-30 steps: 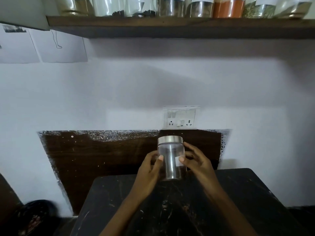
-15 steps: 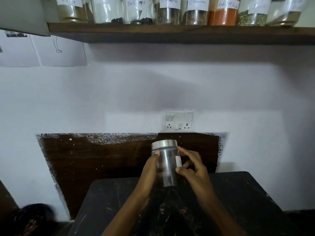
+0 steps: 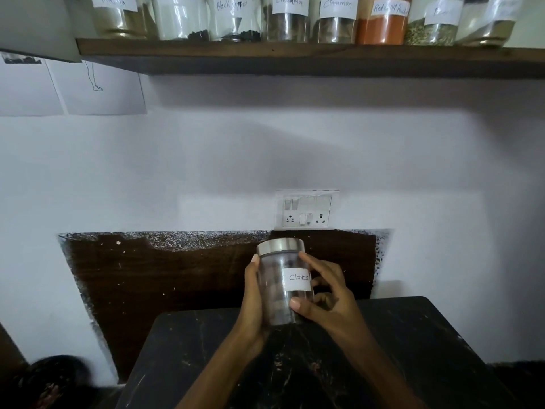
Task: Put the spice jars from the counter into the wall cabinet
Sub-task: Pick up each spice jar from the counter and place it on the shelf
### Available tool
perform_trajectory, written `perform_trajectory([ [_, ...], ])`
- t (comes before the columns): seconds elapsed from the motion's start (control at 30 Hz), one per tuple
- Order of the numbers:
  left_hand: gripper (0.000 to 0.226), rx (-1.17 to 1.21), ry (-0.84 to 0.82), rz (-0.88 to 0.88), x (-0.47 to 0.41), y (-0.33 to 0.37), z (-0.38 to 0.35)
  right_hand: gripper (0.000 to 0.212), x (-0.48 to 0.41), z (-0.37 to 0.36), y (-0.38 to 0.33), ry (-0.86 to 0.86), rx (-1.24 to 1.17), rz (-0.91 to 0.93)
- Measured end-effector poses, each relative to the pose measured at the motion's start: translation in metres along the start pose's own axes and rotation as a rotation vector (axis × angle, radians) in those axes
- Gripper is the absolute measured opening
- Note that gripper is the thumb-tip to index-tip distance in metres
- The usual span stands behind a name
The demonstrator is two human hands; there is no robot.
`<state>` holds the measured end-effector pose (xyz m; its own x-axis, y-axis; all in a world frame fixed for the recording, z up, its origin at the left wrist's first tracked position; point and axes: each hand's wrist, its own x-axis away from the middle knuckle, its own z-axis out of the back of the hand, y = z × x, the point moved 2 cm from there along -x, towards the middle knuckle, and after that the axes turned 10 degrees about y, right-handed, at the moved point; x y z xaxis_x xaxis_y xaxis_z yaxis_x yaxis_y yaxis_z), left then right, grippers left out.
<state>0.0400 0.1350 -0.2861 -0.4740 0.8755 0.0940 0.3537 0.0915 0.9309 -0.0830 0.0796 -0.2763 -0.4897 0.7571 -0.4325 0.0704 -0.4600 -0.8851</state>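
A dark wooden shelf [image 3: 295, 51] carries a row of labelled glass spice jars [image 3: 380, 22]. Below stands a black marble counter [image 3: 427, 349].

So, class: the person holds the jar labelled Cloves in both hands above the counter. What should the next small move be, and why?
Probably lift the Cloves jar straight up toward the shelf. The left hand and right hand grip its sides, its metal lid is on, and it is clear of the counter. The labelled jars fill the visible part of the shelf, so a free spot must be found.
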Motion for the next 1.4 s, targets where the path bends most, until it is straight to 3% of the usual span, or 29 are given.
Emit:
perform_trajectory([
  [0.37, 0.066, 0.046, -0.038, -0.075, -0.015, 0.008, -0.003, 0.071, -0.005, 0.009, -0.015, -0.054, 0.034, 0.118],
  [1.0, 0.071, -0.032, -0.038, -0.119, -0.016, 0.015, -0.002, 0.075, -0.007, 0.011, -0.023, -0.064, 0.042, 0.082],
  [1.2, 0.072, -0.095, -0.109, -0.17, -0.016, 0.031, -0.012, 0.109, -0.011, 0.019, -0.026, -0.061, -0.072, 0.009],
  [1.4, 0.076, -0.194, -0.228, -0.241, -0.033, 0.079, -0.052, 0.126, -0.045, 0.057, -0.066, -0.115, -0.019, 0.098],
])
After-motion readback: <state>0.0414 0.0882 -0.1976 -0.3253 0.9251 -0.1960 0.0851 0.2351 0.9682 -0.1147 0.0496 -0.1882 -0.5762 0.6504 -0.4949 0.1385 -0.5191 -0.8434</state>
